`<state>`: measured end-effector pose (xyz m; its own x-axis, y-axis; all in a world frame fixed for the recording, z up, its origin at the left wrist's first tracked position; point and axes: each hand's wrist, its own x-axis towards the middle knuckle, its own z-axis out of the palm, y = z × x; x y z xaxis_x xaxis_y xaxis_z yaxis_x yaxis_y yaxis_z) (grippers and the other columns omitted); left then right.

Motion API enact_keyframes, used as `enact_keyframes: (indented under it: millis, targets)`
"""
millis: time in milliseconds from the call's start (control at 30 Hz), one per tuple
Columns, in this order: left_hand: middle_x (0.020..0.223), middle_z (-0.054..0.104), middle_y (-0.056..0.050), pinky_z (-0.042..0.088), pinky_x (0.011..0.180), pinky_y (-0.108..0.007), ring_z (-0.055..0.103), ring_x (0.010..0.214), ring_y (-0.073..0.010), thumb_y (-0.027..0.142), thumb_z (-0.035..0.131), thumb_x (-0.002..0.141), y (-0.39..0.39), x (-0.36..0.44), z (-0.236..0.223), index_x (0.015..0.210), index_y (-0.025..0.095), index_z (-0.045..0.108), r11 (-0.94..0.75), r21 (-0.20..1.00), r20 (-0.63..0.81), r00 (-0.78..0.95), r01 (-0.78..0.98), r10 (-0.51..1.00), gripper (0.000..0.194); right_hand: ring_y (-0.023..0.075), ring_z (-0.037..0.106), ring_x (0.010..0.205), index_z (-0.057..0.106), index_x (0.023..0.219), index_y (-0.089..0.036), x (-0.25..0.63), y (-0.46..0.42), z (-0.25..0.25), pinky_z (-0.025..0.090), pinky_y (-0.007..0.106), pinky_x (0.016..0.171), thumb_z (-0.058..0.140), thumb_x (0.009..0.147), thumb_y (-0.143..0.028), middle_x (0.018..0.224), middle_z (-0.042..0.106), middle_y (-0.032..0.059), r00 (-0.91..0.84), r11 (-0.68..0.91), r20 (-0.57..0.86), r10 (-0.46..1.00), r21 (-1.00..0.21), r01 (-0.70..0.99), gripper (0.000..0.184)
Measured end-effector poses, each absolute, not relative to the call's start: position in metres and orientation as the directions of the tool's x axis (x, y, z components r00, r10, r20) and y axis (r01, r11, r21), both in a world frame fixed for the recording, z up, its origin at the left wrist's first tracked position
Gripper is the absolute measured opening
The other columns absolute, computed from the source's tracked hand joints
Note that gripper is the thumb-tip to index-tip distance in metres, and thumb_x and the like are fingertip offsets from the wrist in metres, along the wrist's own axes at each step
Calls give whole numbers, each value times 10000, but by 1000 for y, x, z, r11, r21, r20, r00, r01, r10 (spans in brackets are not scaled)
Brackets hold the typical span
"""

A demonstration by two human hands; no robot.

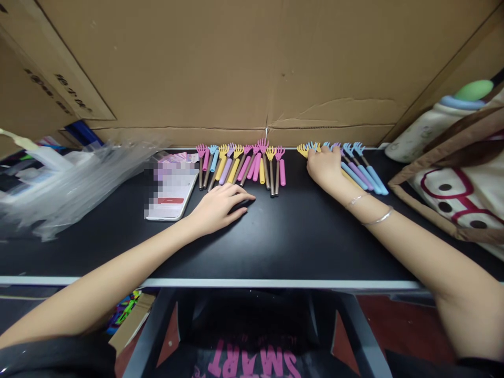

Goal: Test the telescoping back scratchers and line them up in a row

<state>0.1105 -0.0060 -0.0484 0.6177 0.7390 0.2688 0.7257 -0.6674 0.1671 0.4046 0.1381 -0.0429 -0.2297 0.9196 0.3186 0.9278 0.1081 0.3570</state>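
Observation:
Two rows of small hand-shaped back scratchers in pink, yellow, blue and purple lie on a black table. My left hand rests flat on the table just in front of the left row, fingers stretched toward the handle ends, holding nothing. My right hand lies on top of the right row, palm down, fingers curled over the scratchers at the heads and pressing on them. Two thin bracelets circle my right wrist.
A phone lies left of my left hand. Crumpled clear plastic bags pile at the far left. A cream and brown tote bag stands at the right. Cardboard boxes wall the back.

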Motion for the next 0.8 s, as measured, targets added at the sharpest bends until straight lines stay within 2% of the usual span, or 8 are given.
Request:
enact_keyframes:
  millis: [200,333,500,567,667,733,800]
  targets:
    - [1199,613,-65,425,965,-379,539,1129,-223,324,447,981,-6,110,-48,1269,215,574,-669,160,273,618,726,737,333,318,536,1087,645,1094,-45,407,138,-44,323,478,912,278,893,-113,953,687,224,-248,122,357,901,340,933,425]
    - [1210,620,-60,428,958,-391,538,1137,-233,310,452,977,-8,111,-47,1281,215,579,-662,118,268,618,741,739,343,323,483,1142,685,1037,-93,409,131,-36,295,504,950,267,916,-147,1006,681,202,-288,145,385,877,361,921,438]
    - [1243,617,-52,434,963,-382,547,1156,-220,293,435,979,-8,111,-47,1279,211,581,-663,111,264,621,740,738,344,347,474,1172,689,1083,-86,427,134,-25,310,536,970,291,947,-291,1112,666,203,-259,163,416,871,252,954,468]
    - [1252,617,-51,438,969,-371,557,1158,-213,290,424,981,-9,110,-47,1276,208,580,-662,121,265,618,740,740,343,350,463,1224,653,1204,-117,439,140,-26,300,571,1011,309,944,-353,1236,636,173,-277,218,356,893,196,956,491]
    - [1264,619,-44,443,985,-355,569,1159,-206,307,431,974,-10,110,-47,1282,205,571,-657,133,273,610,742,744,354,360,342,1375,497,1413,-207,455,151,-34,187,671,1086,312,938,-463,1480,460,108,-335,332,207,919,49,942,570]
    - [1269,623,-40,446,995,-352,575,1161,-207,321,443,966,-10,110,-46,1290,205,566,-654,130,280,606,745,745,365,362,254,1431,413,1474,-227,459,155,-39,97,709,1104,306,932,-497,1543,366,89,-357,361,136,924,-5,933,615]
    - [1270,630,-38,448,1001,-356,583,1158,-208,327,446,963,-11,110,-46,1291,205,570,-648,121,287,599,752,748,371,356,215,1451,387,1488,-213,458,156,-43,41,720,1109,284,937,-485,1547,357,93,-355,358,98,930,-8,934,623]
